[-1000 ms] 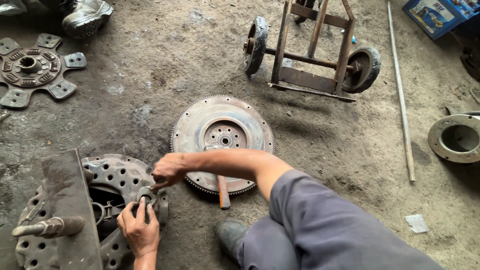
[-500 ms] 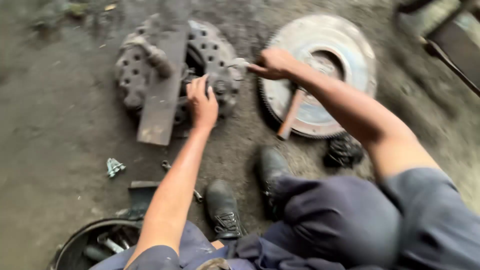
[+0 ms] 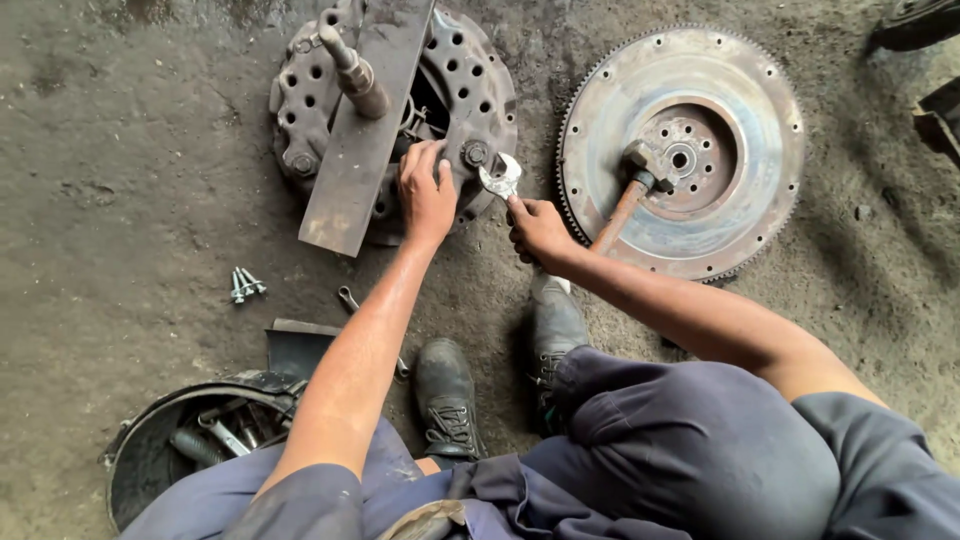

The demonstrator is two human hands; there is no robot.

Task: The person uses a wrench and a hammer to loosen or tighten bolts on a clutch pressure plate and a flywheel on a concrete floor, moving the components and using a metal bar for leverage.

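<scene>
Dirt floor (image 3: pixel 120 150) | wrench (image 3: pixel 500 180) jaw-end up-left toward pressure plate (image 3: pixel 470 90)

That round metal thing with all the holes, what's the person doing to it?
A person crouches on a dirty floor over a clutch pressure plate. The left hand rests on the plate, and the right hand holds an open-end wrench beside a bolt on its rim. A flywheel lies alongside with a hammer on it.
</scene>
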